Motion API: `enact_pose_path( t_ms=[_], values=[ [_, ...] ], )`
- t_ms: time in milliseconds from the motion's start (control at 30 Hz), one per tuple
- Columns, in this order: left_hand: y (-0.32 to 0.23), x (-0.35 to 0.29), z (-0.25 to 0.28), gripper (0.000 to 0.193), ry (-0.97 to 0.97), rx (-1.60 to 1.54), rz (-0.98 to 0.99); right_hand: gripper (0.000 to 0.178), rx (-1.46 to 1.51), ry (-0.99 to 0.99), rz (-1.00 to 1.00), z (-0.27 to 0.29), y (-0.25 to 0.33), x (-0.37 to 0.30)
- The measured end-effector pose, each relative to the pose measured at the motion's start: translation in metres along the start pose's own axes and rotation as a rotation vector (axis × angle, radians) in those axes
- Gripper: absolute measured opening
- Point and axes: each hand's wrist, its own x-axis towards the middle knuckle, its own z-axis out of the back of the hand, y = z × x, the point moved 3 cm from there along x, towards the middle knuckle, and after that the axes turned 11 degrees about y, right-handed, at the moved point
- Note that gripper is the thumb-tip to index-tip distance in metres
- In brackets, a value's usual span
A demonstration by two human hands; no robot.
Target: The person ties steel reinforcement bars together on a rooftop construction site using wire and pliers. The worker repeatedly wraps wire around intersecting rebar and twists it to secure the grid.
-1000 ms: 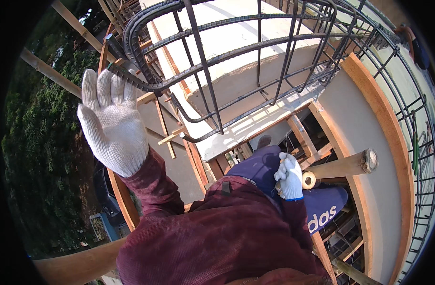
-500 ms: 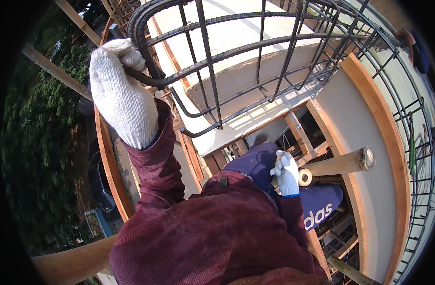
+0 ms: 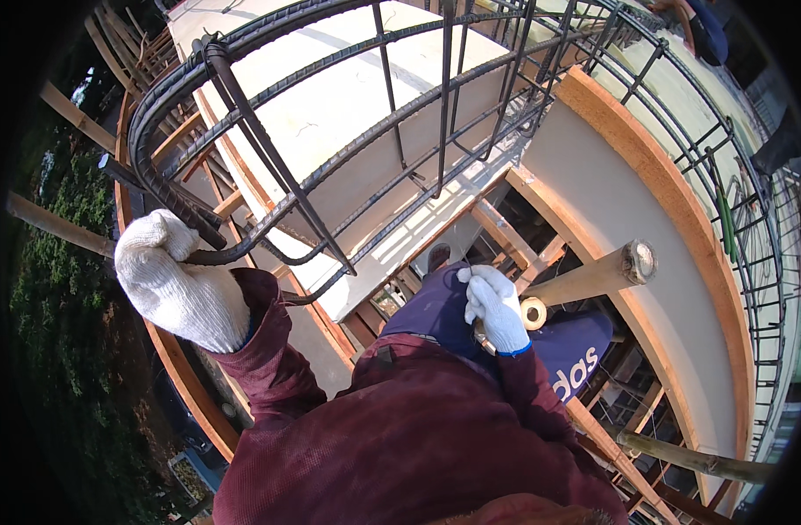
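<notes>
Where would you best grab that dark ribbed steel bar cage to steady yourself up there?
Probably at the bundled thick bars on the dark ribbed steel bar cage, coming from below and outside, as the white-gloved left hand does. Its grip wraps one curved bar end; the ribs resist slipping, and the thin vertical ties look weaker.

Hard daylight is falling from above, washing the pale slab (image 3: 330,96) nearly white and casting thin shadows of the rebar (image 3: 269,157) across it. The white gloves are glaring slightly. The trees (image 3: 59,289) at the left are sinking into dim shade. Straight bars are bending strongly toward the rim, and a black vignette is ringing the frame. Focus is holding sharp, with no motion blur showing.
</notes>
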Motion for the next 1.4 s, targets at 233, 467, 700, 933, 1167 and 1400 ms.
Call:
enact_pose_path(
  t_ms=[233,467,700,933,1167,1400],
  values=[
    [0.007,0.009,0.018,0.034,0.164,-0.120,0.003,0.024,-0.710,0.191,0.591,-0.050,0.088,0.033],
    [0.010,0.007,0.018,0.036,0.129,-0.068,0.035,0.014,-0.891,0.181,1.232,-0.145,0.173,0.106],
    [0.005,0.007,0.021,0.042,0.062,-0.246,0.126,0.009,-0.769,0.174,1.137,-0.150,0.171,0.117],
    [-0.085,-0.018,-0.028,0.038,0.378,0.264,-0.410,0.007,-0.581,0.236,0.951,-0.149,0.167,0.109],
    [-0.072,-0.001,-0.051,0.071,0.944,1.107,-0.232,0.011,-0.666,0.226,1.154,-0.152,0.165,0.117],
    [-0.053,-0.011,-0.056,0.058,0.771,1.125,-0.432,0.009,-0.719,0.171,1.199,-0.153,0.165,0.118]
  ],
)
